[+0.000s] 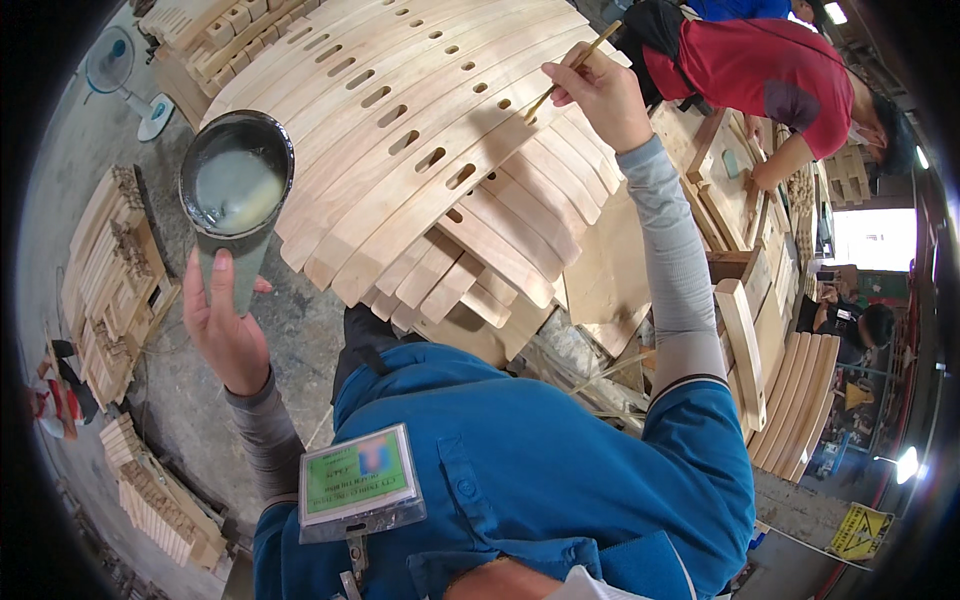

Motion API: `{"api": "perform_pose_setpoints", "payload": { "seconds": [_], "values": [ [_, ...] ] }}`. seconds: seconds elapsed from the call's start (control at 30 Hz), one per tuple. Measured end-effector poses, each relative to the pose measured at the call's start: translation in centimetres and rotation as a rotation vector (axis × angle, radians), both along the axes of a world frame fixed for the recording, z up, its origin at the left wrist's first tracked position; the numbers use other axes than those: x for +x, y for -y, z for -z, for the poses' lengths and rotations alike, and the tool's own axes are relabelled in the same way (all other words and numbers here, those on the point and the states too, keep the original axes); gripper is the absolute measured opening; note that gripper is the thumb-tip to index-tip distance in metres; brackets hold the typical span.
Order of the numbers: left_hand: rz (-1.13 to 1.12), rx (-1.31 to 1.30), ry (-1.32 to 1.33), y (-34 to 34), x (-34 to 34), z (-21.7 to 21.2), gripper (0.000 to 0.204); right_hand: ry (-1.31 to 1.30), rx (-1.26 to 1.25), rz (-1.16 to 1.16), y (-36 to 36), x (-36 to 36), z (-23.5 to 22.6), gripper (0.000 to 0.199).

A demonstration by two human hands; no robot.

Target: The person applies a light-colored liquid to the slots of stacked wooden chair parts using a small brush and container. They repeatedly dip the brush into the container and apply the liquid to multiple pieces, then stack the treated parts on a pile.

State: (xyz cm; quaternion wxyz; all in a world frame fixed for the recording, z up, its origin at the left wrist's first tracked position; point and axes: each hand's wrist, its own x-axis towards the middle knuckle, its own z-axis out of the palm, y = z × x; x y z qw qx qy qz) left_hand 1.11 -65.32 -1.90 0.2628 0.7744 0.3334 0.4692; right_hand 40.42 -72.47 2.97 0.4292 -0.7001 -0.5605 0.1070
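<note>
My left hand [228, 325] grips the grey-green handle of a round dark cup [238, 132] out to the left. Inside the cup is a milky, whitish liquid [238, 190]. Between the fingertips of my right hand [603, 95] is a thin wooden stick [546, 99], slanting down to the left. Its lower tip is at or just above a slot near the right part of the slats; contact cannot be made out. These pale, curved wooden slats [340, 210] lie side by side in front of me, with rows of oval slots along them. More slats are stacked below.
A person in a red shirt [750, 65] bends over a workbench at the right. Stacked wooden parts [115, 290] stand on the floor at left, and a fan [125, 80] at the far left. Curved pieces [795, 400] lean at the right.
</note>
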Motion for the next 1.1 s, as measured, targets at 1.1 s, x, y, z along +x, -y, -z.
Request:
{"api": "perform_pose_setpoints", "payload": {
  "seconds": [1.1],
  "values": [
    [-0.089, -0.199, 0.110, -0.5, -0.5, 0.6, 0.028, -0.002, -0.032, 0.069, -3.5, -0.9, -0.3, 0.024]
  ]
}}
